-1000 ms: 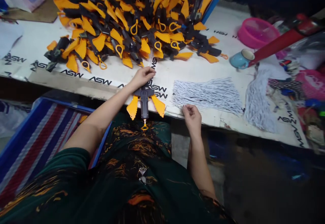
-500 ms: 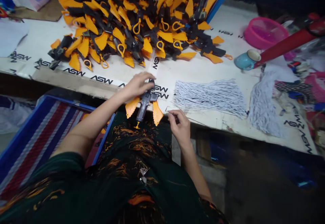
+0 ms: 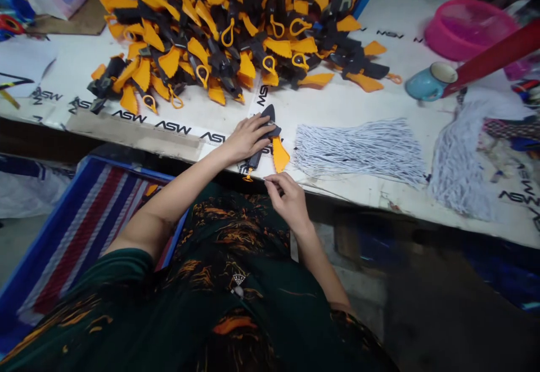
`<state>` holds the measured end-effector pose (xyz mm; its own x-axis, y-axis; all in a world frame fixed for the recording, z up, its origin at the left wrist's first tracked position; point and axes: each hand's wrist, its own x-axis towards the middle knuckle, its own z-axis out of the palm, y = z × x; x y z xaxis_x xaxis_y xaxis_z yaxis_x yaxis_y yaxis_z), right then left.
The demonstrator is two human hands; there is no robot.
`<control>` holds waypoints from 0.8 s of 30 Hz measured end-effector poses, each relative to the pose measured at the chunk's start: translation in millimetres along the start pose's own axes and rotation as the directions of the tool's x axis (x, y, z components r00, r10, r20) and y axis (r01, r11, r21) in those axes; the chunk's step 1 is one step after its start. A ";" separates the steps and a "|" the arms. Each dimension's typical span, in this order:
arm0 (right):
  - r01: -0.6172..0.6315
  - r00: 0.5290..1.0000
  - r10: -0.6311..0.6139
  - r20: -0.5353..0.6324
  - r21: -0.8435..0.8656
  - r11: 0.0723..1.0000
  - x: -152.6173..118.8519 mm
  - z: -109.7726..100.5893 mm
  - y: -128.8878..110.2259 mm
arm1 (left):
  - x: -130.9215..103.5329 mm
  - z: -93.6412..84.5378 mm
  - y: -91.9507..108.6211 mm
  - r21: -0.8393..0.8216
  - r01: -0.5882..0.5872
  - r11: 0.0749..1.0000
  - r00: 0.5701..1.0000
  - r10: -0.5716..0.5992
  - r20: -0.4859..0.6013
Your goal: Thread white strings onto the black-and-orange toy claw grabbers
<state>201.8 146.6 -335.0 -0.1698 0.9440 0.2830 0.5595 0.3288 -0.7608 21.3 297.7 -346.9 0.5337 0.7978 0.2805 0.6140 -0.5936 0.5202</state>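
A: How close to the edge is the work?

B: Very close. The black-and-orange toy lies on the surface right by its front edge, with the small orange loop at its near end reaching that edge. Bare white shows beyond its dark tip, up to the pile of similar toys, and a stretch of front edge lies open to the left.

A: And the hands?

B: The left hand is laid over the toy with its fingers spread and slightly bent; how firmly it grips, I can't tell. The right hand is at the front edge, just beside the toy's orange wing, thumb and forefinger pinched on a tiny sliver.

A: What is that sliver?

B: Too small to make out. Much of the toy's body is hidden under the left hand too, so I can't say whether a second wing lies there. The pile is cut off at the top of the view, and the red tube at the right.

A: Anything in the way?

B: A flat bundle of pale strands fills the surface to the right of the toy, near the right hand. A second, looser bundle lies past it. Farther back are a blue mug, touching or overlapping the tube's near end, and a pink basin. Below the surface on the left, a striped cloth sits inside a blue rim.
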 end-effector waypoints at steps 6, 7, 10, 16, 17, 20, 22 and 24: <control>0.008 1.000 -0.007 0.008 -0.094 0.996 -1.1 10.7 7.9 | -71.9 -5.5 55.1 -0.178 0.144 0.974 0.907 -0.202 -0.371; 0.008 1.000 -0.007 0.004 -0.103 0.995 -0.2 12.2 8.0 | -86.4 -1.6 62.2 -0.239 0.200 0.950 0.880 -0.282 -0.382; 0.026 1.000 -0.026 0.001 -0.147 0.989 4.7 16.8 7.8 | -114.6 16.5 71.8 -0.407 0.395 0.824 0.814 -0.519 -0.261; 0.061 0.997 -0.049 0.053 -0.260 0.964 8.2 20.6 8.5 | -119.7 38.7 65.8 -0.689 0.452 0.566 0.752 -0.657 -0.046; 0.060 0.997 -0.045 0.062 -0.263 0.963 7.0 20.4 8.8 | -120.5 39.5 65.5 -0.707 0.455 0.542 0.746 -0.665 -0.029; 0.072 0.995 -0.051 0.086 -0.259 0.963 3.0 21.0 9.5 | -124.8 41.1 65.6 -0.738 0.454 0.499 0.737 -0.676 -0.003; 0.084 0.994 -0.061 0.095 -0.264 0.961 1.4 23.0 9.5 | -126.8 42.1 65.6 -0.767 0.437 0.469 0.739 -0.674 0.009; 0.077 0.995 -0.055 0.089 -0.275 0.958 1.3 25.5 8.9 | -127.0 42.6 65.1 -0.789 0.427 0.442 0.738 -0.675 0.022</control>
<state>185.9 151.5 -356.3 -0.2715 0.9235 0.2711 0.7462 0.3799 -0.5466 18.3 153.2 -383.0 -0.0077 0.9869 -0.1614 0.0407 0.1616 0.9860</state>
